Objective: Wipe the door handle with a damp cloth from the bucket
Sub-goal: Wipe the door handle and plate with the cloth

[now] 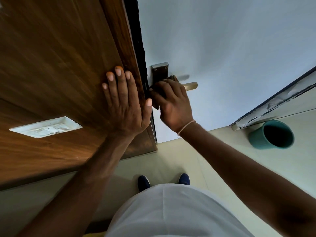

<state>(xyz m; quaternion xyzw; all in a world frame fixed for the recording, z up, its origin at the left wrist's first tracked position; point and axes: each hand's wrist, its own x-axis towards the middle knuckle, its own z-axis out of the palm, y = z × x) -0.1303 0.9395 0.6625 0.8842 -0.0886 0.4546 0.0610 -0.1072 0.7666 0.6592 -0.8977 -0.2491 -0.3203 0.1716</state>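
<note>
Cloth (pixel 158 90), dark and bunched, sits under the right hand (pixel 172 106), which is closed around it and presses it onto the inner part of the door handle (pixel 190 86); only small dark folds show above and beside the fingers. Judged from its crumpled form, the cloth is soft, light and compliant, so it is best gripped as a wad in the palm and wrapped around the lever rather than pinched at a corner; whether it is damp cannot be told. The handle is a flat brass-coloured lever on a metal backplate (pixel 159 72), projecting past the right hand's fingertips; it appears rigid, smooth and probably slippery when wet, and it may rotate under downward pressure. The left hand (pixel 124 101) lies flat and spread on the wooden door frame (pixel 68 69), just beside the right hand, thumb extended toward it, holding nothing. The teal bucket (pixel 271 135) stands on the floor, well apart, beyond the right forearm.
</note>
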